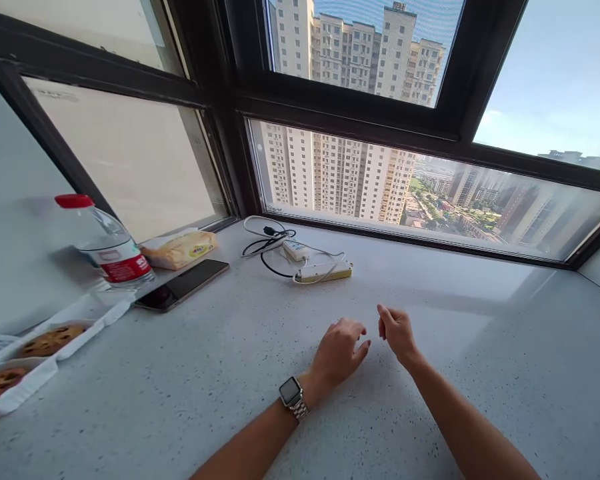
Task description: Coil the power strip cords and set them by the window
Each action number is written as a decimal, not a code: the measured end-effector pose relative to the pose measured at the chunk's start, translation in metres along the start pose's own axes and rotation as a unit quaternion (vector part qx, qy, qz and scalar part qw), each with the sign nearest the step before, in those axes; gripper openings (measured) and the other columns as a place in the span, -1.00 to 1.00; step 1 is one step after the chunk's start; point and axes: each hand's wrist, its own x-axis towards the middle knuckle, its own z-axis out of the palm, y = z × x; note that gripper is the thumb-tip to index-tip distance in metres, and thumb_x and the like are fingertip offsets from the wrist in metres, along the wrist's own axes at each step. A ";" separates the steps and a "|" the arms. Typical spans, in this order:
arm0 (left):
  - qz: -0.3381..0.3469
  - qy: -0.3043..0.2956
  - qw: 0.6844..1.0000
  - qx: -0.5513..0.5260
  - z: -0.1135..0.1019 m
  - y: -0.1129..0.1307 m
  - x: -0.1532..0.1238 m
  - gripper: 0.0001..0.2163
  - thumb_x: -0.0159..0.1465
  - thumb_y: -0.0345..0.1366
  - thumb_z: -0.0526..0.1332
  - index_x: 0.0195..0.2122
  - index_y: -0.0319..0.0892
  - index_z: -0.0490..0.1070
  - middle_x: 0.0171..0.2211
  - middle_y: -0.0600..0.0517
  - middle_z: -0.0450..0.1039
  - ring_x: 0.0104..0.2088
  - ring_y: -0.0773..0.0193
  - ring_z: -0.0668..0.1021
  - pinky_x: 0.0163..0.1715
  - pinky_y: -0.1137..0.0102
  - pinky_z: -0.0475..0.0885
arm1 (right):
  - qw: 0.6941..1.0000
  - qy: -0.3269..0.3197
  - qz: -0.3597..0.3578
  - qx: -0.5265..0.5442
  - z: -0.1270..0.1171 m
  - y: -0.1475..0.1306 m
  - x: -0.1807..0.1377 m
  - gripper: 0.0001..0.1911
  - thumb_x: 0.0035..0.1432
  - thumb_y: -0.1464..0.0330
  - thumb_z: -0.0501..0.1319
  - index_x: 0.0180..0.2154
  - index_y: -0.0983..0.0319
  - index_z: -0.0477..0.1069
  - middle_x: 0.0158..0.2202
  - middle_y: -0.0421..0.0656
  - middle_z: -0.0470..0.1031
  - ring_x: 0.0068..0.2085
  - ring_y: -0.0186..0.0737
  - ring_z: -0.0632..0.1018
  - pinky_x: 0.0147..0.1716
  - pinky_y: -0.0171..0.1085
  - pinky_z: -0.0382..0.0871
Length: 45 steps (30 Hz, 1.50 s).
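Both hands hover low over the pale speckled surface (190, 400) near its middle, close together but not touching. The left hand (339, 352) is turned palm down with its fingers loosely curled and nothing in them; a metal-banded watch (292, 396) sits on that wrist. The right hand (397, 331) is just beside it, fingers half bent, thumb and forefinger drawn near each other, and it too holds nothing that can be seen. If something tiny lies between them, it is too small to tell.

The nearest things lie beyond the fingertips: a yellowish power strip (325, 271) with a white adapter (295, 250) and a loop of black and white cable (267, 241), placed close to the window, probably so the leads stay out of the working area.

Well to the left, a dark phone (183, 285) lies flat, a yellow packet (180, 248) behind it, and a water bottle (107, 245) with a red cap stands upright. At the left edge sit white trays of cookies (45, 341).

The surface is a deep corner ledge under black-framed windows (350, 110), with tall apartment blocks and bright sky outside.
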 end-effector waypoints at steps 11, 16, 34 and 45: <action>0.035 -0.193 0.980 0.034 0.026 0.046 0.018 -0.80 0.12 -0.28 0.12 -0.49 -0.18 0.53 -0.48 -0.05 0.54 -0.49 0.23 0.51 -0.54 0.44 0.12 | 0.988 -0.065 -0.051 -0.127 -0.038 0.022 -0.038 -0.43 0.15 0.00 0.02 -0.71 0.23 0.11 -0.72 -0.25 0.14 -0.64 -0.41 0.19 -0.63 -0.39 0.02; 0.051 -0.184 0.981 0.021 0.017 0.026 0.022 -0.76 0.16 -0.26 0.11 -0.51 -0.18 0.54 -0.52 -0.03 0.52 -0.56 0.33 0.42 -0.55 0.45 0.06 | 0.965 -0.071 -0.121 -0.219 -0.031 0.011 -0.040 -0.45 0.22 0.06 -0.02 -0.69 0.26 0.17 -0.69 -0.27 0.11 -0.62 -0.44 0.15 -0.62 -0.39 -0.05; 0.045 -0.192 0.979 -0.046 0.020 0.016 0.023 -0.80 0.12 -0.29 0.13 -0.61 -0.24 0.37 -0.64 0.07 0.36 -0.60 0.41 0.22 -0.57 0.46 -0.01 | 0.937 -0.143 -0.183 -0.262 -0.031 0.004 -0.045 -0.24 0.27 -0.07 -0.18 -0.70 0.31 0.31 -0.72 -0.27 0.02 -0.67 -0.47 0.04 -0.64 -0.37 -0.15; 0.042 -0.177 0.980 -0.084 0.021 0.016 0.024 -0.75 0.11 -0.29 0.12 -0.65 -0.29 0.33 -0.69 0.10 0.23 -0.59 0.45 0.18 -0.56 0.47 -0.04 | 0.939 -0.103 -0.200 -0.261 -0.033 0.003 -0.047 -0.30 0.29 0.00 -0.17 -0.68 0.30 0.28 -0.70 -0.27 0.04 -0.64 -0.46 0.07 -0.62 -0.38 -0.13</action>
